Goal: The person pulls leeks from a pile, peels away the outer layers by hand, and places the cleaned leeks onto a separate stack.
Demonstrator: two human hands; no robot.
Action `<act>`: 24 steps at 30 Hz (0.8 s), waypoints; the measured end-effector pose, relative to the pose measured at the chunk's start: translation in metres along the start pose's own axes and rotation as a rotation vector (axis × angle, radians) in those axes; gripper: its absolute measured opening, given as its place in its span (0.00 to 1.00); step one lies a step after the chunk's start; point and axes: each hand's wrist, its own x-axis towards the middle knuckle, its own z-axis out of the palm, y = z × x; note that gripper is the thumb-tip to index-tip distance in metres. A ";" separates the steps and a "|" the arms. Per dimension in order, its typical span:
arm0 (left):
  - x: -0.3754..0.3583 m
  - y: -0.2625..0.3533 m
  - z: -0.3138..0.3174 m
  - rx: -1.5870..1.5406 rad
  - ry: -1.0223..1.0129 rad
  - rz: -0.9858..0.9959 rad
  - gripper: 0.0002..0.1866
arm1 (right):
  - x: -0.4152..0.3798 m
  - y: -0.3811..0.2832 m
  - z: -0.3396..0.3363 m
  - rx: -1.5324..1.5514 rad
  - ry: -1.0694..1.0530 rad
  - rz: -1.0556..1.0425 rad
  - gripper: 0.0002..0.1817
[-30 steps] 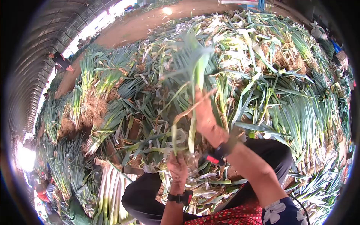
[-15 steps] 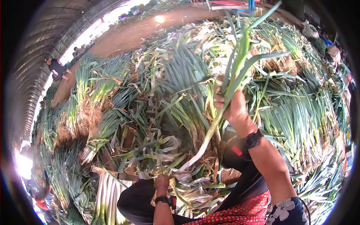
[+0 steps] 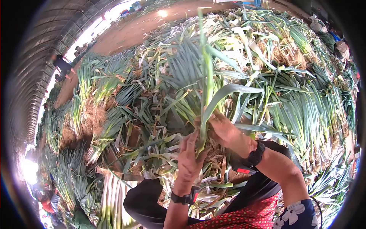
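A green onion (image 3: 207, 82) stands roughly upright in front of me, its long leaves spreading up and to the right. My right hand (image 3: 225, 131) grips it at the lower leaves. Just below and to the left, my left hand (image 3: 190, 152) has its fingers wrapped round the same stalk. The two hands are close together, and they hide part of the stalk between them. Loose leaves and peelings (image 3: 213, 183) lie beneath my hands and between my knees.
Trimmed white stalks (image 3: 110, 198) lie in a row at the lower left. Rooted onion bundles (image 3: 89, 114) are at the left, with more (image 3: 305, 129) at the right. A heap of leaves (image 3: 232, 42) spreads ahead. Another person (image 3: 62, 66) is at the far left.
My right hand has come down and left with the onion. My left hand has risen from the peelings to the stalk, and both hands now meet at it.
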 end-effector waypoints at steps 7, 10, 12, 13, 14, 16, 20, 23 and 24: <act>-0.027 -0.040 0.014 -0.979 -0.154 -0.494 0.21 | -0.008 0.000 0.005 -0.182 -0.330 0.008 0.35; -0.028 -0.029 0.016 -1.083 -0.033 -0.428 0.19 | -0.009 0.000 0.008 -0.046 -0.402 -0.018 0.38; -0.022 -0.022 0.016 -1.078 0.024 -0.405 0.19 | -0.012 -0.006 0.014 0.118 -0.422 -0.080 0.44; -0.018 -0.018 0.016 -1.076 0.076 -0.383 0.19 | -0.013 -0.009 0.019 0.225 -0.287 0.023 0.41; -0.013 -0.013 0.017 -1.078 0.071 -0.383 0.19 | -0.013 -0.006 0.021 0.226 -0.283 0.020 0.41; -0.007 -0.004 0.021 -1.014 0.101 -0.250 0.21 | -0.013 0.005 0.021 0.198 -0.073 0.014 0.31; -0.017 -0.005 0.031 -0.517 -0.023 -0.230 0.15 | -0.010 0.002 0.018 -0.120 0.120 -0.009 0.21; -0.020 0.008 0.028 -0.240 0.022 0.070 0.13 | 0.004 -0.009 0.006 -0.118 0.198 -0.058 0.18; -0.028 0.008 0.027 -0.242 0.016 0.072 0.13 | 0.009 -0.019 0.003 -0.125 0.237 -0.072 0.17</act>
